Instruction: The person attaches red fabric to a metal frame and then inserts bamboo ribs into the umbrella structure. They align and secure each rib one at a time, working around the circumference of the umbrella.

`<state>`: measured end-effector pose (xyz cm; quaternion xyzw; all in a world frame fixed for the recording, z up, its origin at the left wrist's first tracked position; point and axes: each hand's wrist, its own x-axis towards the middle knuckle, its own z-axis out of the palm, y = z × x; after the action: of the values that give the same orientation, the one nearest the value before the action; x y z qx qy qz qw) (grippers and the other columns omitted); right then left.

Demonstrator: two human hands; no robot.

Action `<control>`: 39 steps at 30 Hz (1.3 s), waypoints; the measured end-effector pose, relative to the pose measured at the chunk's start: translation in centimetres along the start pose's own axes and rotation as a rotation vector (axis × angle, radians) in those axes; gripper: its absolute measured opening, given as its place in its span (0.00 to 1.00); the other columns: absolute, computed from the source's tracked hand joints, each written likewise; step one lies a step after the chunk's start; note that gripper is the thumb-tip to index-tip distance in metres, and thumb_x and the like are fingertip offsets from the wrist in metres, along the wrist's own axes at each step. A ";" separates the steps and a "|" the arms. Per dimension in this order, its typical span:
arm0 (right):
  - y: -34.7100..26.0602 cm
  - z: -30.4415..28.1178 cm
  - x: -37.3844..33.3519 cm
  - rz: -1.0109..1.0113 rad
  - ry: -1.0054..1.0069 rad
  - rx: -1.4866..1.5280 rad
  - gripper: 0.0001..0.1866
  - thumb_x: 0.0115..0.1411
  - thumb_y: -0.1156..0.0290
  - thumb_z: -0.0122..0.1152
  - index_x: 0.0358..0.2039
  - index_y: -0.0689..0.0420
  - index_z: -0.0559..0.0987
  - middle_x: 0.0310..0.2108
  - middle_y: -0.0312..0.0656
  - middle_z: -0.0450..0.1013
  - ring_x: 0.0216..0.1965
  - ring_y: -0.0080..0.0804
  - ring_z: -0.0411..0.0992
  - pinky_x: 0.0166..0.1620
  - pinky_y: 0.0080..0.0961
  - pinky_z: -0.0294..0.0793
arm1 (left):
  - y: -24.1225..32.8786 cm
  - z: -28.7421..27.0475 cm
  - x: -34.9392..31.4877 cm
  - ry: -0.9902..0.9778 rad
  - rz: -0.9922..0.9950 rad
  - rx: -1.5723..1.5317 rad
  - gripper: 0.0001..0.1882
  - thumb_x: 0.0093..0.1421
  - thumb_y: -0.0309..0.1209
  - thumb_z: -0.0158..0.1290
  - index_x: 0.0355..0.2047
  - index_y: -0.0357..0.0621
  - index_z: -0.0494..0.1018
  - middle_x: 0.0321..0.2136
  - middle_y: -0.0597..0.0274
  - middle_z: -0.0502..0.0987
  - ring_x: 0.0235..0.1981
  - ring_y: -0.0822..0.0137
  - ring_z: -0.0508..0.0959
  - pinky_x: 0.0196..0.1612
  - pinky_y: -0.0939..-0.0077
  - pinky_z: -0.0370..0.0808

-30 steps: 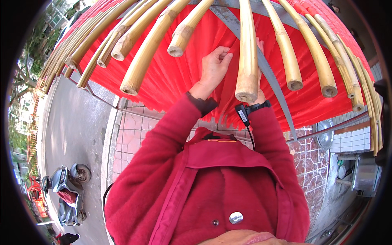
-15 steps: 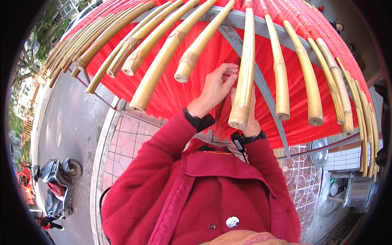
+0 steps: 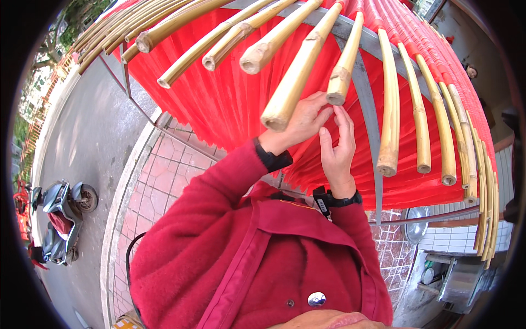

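Bamboo poles with cut ends fan out overhead, and pleated red cloth (image 3: pixel 208 93) hangs behind them. My left hand (image 3: pixel 300 122) is under one bamboo pole (image 3: pixel 300 77), its fingers bent and close together beside the hollow end of a neighbouring pole (image 3: pixel 344 71). Poles cover part of that hand, so what its fingertips hold, if anything, cannot be made out. My right hand (image 3: pixel 338 153) is raised just below the same hollow end, fingers stretched upward and thumb apart, near the left fingertips. Nothing shows in its palm.
A curved grey metal band (image 3: pixel 323 17) runs under the poles, with a flat metal strut (image 3: pixel 370 109) slanting down from it. Pink paving (image 3: pixel 164 170) lies to the left, beside a road with a parked scooter (image 3: pixel 60 219). A metal basin (image 3: pixel 415 226) stands at right.
The poles and cloth appear shifted in view. My right hand has come out from behind a pole and now shows fully; my left hand now lies partly behind a pole.
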<state>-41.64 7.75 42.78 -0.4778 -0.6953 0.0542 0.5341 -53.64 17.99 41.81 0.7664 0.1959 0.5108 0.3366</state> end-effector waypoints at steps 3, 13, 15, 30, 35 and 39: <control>-0.6 1.8 1.1 -0.069 0.071 -0.010 0.26 0.67 0.77 0.58 0.66 0.63 0.70 0.65 0.52 0.68 0.67 0.46 0.66 0.68 0.38 0.65 | -0.6 -1.2 -0.7 -0.105 -0.014 0.093 0.17 0.66 0.22 0.54 0.56 0.37 0.73 0.49 0.50 0.80 0.51 0.51 0.81 0.54 0.62 0.77; 0.2 5.9 4.5 0.025 0.078 0.028 0.31 0.67 0.76 0.57 0.70 0.63 0.63 0.70 0.55 0.60 0.71 0.49 0.59 0.71 0.42 0.60 | -1.8 -8.3 -0.6 0.281 -0.007 0.066 0.26 0.64 0.25 0.58 0.63 0.41 0.69 0.56 0.45 0.75 0.57 0.45 0.76 0.58 0.62 0.75; 0.7 6.1 5.1 0.088 0.044 0.099 0.33 0.70 0.73 0.55 0.73 0.62 0.58 0.73 0.53 0.55 0.75 0.44 0.53 0.74 0.41 0.53 | -2.0 -8.9 -0.5 0.261 -0.060 0.116 0.29 0.65 0.27 0.58 0.66 0.43 0.66 0.60 0.44 0.73 0.62 0.46 0.72 0.62 0.60 0.73; 0.2 6.5 4.9 0.017 0.060 0.014 0.27 0.67 0.77 0.56 0.66 0.60 0.69 0.67 0.50 0.65 0.71 0.45 0.60 0.72 0.40 0.58 | 0.4 -10.3 -0.7 0.568 0.032 0.117 0.20 0.61 0.24 0.62 0.55 0.42 0.76 0.50 0.51 0.79 0.48 0.55 0.80 0.50 0.66 0.78; -1.5 8.5 5.9 -0.127 0.092 0.032 0.22 0.68 0.78 0.56 0.62 0.62 0.74 0.62 0.49 0.71 0.63 0.41 0.70 0.64 0.35 0.71 | -0.7 -12.1 0.4 0.521 0.029 0.273 0.19 0.61 0.28 0.64 0.51 0.38 0.77 0.46 0.51 0.81 0.51 0.54 0.80 0.54 0.63 0.77; -2.1 11.1 7.4 -0.091 0.177 0.061 0.23 0.71 0.73 0.58 0.64 0.62 0.71 0.63 0.49 0.70 0.62 0.38 0.70 0.62 0.35 0.73 | -2.0 -13.0 0.8 0.395 -0.009 0.136 0.13 0.63 0.28 0.64 0.46 0.38 0.80 0.37 0.55 0.84 0.40 0.65 0.85 0.44 0.71 0.81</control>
<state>-51.54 16.80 44.48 -0.4322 -0.6645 0.0085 0.6095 -65.15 24.05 44.17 0.6713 0.2956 0.6354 0.2415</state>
